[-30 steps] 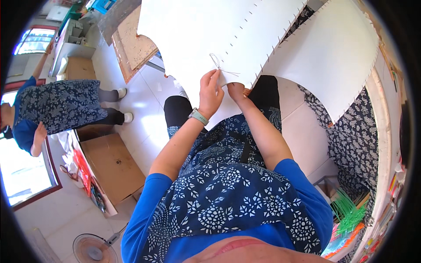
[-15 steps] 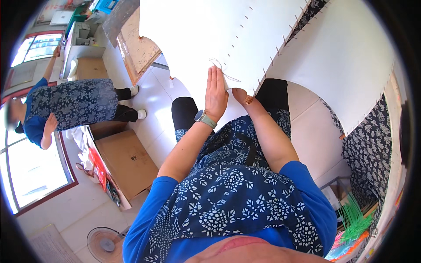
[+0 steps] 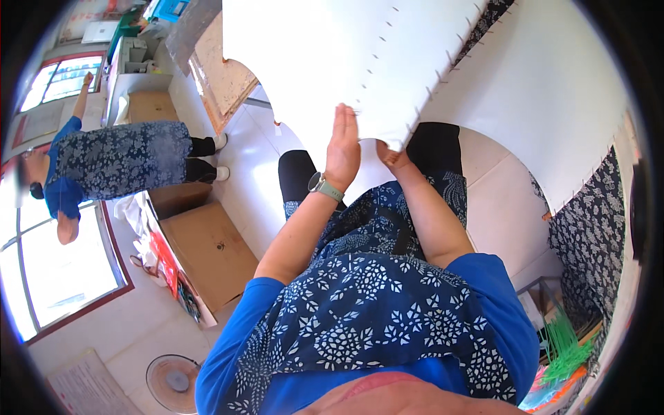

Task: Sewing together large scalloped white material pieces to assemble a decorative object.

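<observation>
A large white sheet (image 3: 297, 55) spreads in front of me, with a dotted row of small dark marks across it. Short thin brown pins or stubs stick out along its right-hand fold. My left hand (image 3: 342, 152), with a pale green-strapped watch at the wrist, lies flat on top of the sheet, fingers straight and together. My right hand (image 3: 394, 158) reaches under the sheet's near edge; its fingers are hidden there. A brownish band-like thing, too small to name, shows near it. Past the fold hangs another white panel (image 3: 546, 83), edged with similar stubs.
A person (image 3: 121, 162) in a patterned apron stands at the left by the windows. Near them are a cardboard box (image 3: 207, 252) and a fan (image 3: 173, 382). A worn wooden board (image 3: 221, 76) is beyond the sheet. Dark patterned cloth (image 3: 591, 221) and green strands (image 3: 564, 349) are at the right.
The thin looped thread by my left fingertips no longer shows as a loop. My left hand stays on the sheet. The other person's bent arm has moved away from their apron.
</observation>
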`<move>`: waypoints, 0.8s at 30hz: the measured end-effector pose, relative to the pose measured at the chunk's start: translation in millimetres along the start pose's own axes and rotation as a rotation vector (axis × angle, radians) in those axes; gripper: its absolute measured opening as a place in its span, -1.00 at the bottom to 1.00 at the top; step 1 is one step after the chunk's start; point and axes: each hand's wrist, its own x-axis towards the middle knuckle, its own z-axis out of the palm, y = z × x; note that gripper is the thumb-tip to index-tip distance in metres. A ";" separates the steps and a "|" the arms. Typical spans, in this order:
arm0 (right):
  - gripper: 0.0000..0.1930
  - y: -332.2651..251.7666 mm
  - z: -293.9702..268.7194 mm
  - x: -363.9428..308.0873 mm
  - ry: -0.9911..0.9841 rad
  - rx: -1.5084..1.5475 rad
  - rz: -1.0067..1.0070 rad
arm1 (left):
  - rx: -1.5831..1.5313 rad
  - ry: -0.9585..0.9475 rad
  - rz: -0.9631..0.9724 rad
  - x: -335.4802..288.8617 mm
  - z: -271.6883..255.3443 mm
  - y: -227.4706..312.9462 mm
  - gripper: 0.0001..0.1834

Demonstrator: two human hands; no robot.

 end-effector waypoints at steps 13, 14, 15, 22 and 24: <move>-0.67 -0.6 -9.5 16.8 0.225 1.039 0.835 | 0.003 -0.001 -0.036 -6.2 0.2 0.4 -0.23; -0.66 -2.5 -14.5 17.8 0.231 1.028 0.836 | 0.000 -0.002 -0.032 -5.8 0.7 1.3 -0.23; -0.66 -4.7 -17.6 19.4 0.236 1.026 0.834 | -0.007 0.003 -0.030 -5.6 0.5 1.6 -0.23; -0.71 18.6 -23.3 18.3 0.251 1.374 0.896 | -0.062 -0.007 -0.057 -4.3 -0.3 7.1 -0.20; -0.67 9.5 -16.0 25.2 0.251 1.474 0.881 | -0.040 -0.007 -0.049 -6.0 1.1 3.7 -0.19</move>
